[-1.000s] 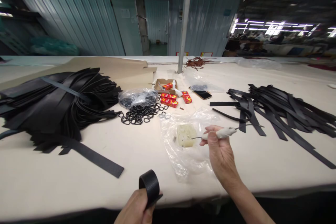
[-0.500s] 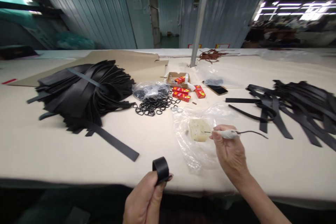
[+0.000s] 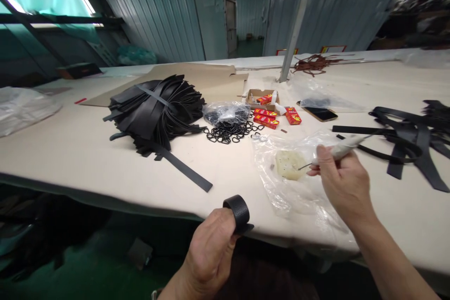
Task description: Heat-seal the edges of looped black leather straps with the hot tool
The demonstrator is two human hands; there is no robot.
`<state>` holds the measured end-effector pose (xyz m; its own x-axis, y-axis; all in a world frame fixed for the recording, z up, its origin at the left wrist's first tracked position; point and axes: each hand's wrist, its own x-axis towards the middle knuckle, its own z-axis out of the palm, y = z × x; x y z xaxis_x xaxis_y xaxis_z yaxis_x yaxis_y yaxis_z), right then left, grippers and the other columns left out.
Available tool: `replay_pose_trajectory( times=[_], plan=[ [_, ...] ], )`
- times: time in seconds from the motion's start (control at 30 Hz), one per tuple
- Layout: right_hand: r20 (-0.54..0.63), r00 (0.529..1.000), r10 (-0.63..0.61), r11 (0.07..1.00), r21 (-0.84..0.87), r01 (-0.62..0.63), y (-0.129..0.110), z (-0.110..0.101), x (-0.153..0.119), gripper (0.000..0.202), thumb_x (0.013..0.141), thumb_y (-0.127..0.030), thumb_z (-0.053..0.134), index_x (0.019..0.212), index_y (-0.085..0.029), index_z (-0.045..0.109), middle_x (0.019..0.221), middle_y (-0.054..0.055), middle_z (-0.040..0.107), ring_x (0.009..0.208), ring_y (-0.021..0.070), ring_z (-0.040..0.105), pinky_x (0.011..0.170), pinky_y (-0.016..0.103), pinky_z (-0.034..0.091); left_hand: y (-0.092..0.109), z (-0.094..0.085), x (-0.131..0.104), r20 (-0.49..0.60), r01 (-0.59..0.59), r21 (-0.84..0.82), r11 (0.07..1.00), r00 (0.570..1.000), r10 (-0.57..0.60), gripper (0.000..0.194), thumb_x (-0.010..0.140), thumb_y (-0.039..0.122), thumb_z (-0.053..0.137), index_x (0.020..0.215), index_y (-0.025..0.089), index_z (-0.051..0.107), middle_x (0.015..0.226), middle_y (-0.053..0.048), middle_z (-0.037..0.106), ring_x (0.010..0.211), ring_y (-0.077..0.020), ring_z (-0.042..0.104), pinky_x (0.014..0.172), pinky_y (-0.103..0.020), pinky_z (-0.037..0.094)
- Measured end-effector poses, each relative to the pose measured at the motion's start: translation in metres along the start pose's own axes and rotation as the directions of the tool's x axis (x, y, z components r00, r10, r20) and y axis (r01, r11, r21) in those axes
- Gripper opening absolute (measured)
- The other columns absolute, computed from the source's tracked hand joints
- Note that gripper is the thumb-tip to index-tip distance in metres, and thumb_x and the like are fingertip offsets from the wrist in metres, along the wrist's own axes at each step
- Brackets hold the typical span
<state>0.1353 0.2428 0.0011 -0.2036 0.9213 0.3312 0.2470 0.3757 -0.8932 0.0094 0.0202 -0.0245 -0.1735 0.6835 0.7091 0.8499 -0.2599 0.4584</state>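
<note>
Tilted steeper now, the thin-tipped white-handled tool (image 3: 341,150) in the right hand's (image 3: 346,185) pinch meets the pale-yellow waxy block (image 3: 288,164) on clear plastic sheeting (image 3: 298,201), best touched lightly while the left hand (image 3: 211,241) grips the curled black leather-like strip (image 3: 239,211)

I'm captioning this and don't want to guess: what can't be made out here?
All in the head view:
Looped black strap: its gripped end, hidden by the left hand.
Pale tool: part of the handle, hidden by the right hand; whether its tip touches the yellowish block, too small to tell.
Black strips on the right: some ends, cut off by the edge.
Red boxes: lettering, too small to read.
</note>
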Motion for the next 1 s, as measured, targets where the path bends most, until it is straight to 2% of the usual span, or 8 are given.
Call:
replay_pose_trajectory(
  times=[0.07, 0.13, 0.23, 0.4, 0.6, 0.8, 0.9, 1.0],
  plan=[
    [0.044, 0.99, 0.134, 0.938, 0.315, -0.141, -0.014, -0.007, -0.016, 0.036, 0.077, -0.053, 0.06, 0.077, -0.018, 0.054, 0.064, 0.001, 0.056, 0.05, 0.0161, 0.057, 0.049, 0.03, 0.049, 0.001, -0.002, -0.003, 0.001, -0.039, 0.029, 0.999, 0.999, 0.039, 0.037, 0.084, 0.002, 0.043, 0.12, 0.011, 0.047, 0.094, -0.014, 0.065, 0.092, -0.0219, 0.06, 0.076, -0.035, 0.054],
    [0.169, 0.964, 0.208, 0.803, 0.534, -0.266, -0.029, -0.015, -0.037, 0.033, 0.078, -0.051, 0.061, 0.074, -0.018, 0.056, 0.067, 0.002, 0.057, 0.05, 0.0134, 0.055, 0.043, 0.024, 0.048, 0.002, -0.003, -0.007, 0.019, -0.07, 0.053, 0.996, 0.997, 0.069, 0.04, 0.083, 0.0, 0.044, 0.122, 0.01, 0.045, 0.096, -0.015, 0.064, 0.096, -0.0222, 0.059, 0.078, -0.036, 0.054],
    [0.326, 0.921, 0.215, 0.684, 0.623, -0.38, -0.046, -0.021, -0.068, 0.034, 0.081, -0.051, 0.057, 0.073, -0.018, 0.059, 0.067, 0.003, 0.057, 0.048, 0.0114, 0.054, 0.04, 0.02, 0.047, 0.005, -0.003, -0.011, 0.063, -0.093, 0.063, 0.994, 0.994, 0.089, 0.043, 0.081, -0.003, 0.043, 0.123, 0.008, 0.045, 0.099, -0.016, 0.065, 0.1, -0.0231, 0.057, 0.084, -0.037, 0.052],
    [0.478, 0.852, 0.215, 0.581, 0.638, -0.505, -0.059, -0.013, -0.096, 0.032, 0.084, -0.048, 0.055, 0.076, -0.018, 0.058, 0.067, 0.003, 0.057, 0.049, 0.0114, 0.056, 0.045, 0.02, 0.05, 0.013, -0.004, -0.011, 0.108, -0.105, 0.008, 0.994, 0.989, 0.104, 0.042, 0.079, -0.005, 0.043, 0.12, 0.004, 0.047, 0.099, -0.018, 0.065, 0.102, -0.025, 0.057, 0.086, -0.039, 0.05],
    [0.531, 0.822, 0.204, 0.573, 0.616, -0.54, -0.057, -0.007, -0.106, 0.031, 0.086, -0.048, 0.052, 0.078, -0.018, 0.054, 0.069, 0.002, 0.058, 0.05, 0.0105, 0.057, 0.05, 0.02, 0.051, 0.021, -0.004, -0.008, 0.092, -0.058, -0.029, 0.998, 0.994, 0.06, 0.034, 0.085, 0.001, 0.042, 0.117, 0.009, 0.049, 0.097, -0.016, 0.065, 0.097, -0.0239, 0.06, 0.083, -0.037, 0.051],
    [0.506, 0.842, 0.187, 0.627, 0.599, -0.499, -0.051, -0.005, -0.113, 0.028, 0.086, -0.045, 0.055, 0.08, -0.018, 0.052, 0.071, 0.0, 0.057, 0.051, 0.0103, 0.058, 0.051, 0.021, 0.051, 0.027, -0.003, -0.008, 0.129, 0.14, -0.173, 0.975, 0.985, -0.118, 0.029, 0.085, 0.004, 0.045, 0.11, 0.014, 0.055, 0.083, -0.009, 0.065, 0.082, -0.0187, 0.062, 0.073, -0.027, 0.051],
    [0.493, 0.851, 0.178, 0.663, 0.579, -0.474, -0.048, -0.002, -0.116, 0.025, 0.086, -0.042, 0.056, 0.079, -0.018, 0.053, 0.07, -0.001, 0.057, 0.052, 0.0095, 0.058, 0.05, 0.019, 0.051, 0.031, -0.002, -0.013, 0.207, 0.306, -0.244, 0.92, 0.944, -0.259, 0.02, 0.085, 0.006, 0.045, 0.097, 0.016, 0.059, 0.078, -0.005, 0.062, 0.071, -0.0143, 0.059, 0.066, -0.022, 0.048],
    [0.495, 0.842, 0.214, 0.712, 0.511, -0.481, -0.045, 0.001, -0.119, 0.027, 0.085, -0.043, 0.057, 0.077, -0.017, 0.052, 0.065, -0.001, 0.056, 0.049, 0.0094, 0.056, 0.047, 0.019, 0.049, 0.035, -0.002, -0.019, 0.328, 0.472, -0.275, 0.838, 0.865, -0.379, 0.018, 0.088, 0.013, 0.042, 0.086, 0.016, 0.06, 0.073, -0.004, 0.06, 0.065, -0.0133, 0.056, 0.061, -0.021, 0.044]
  ],
)
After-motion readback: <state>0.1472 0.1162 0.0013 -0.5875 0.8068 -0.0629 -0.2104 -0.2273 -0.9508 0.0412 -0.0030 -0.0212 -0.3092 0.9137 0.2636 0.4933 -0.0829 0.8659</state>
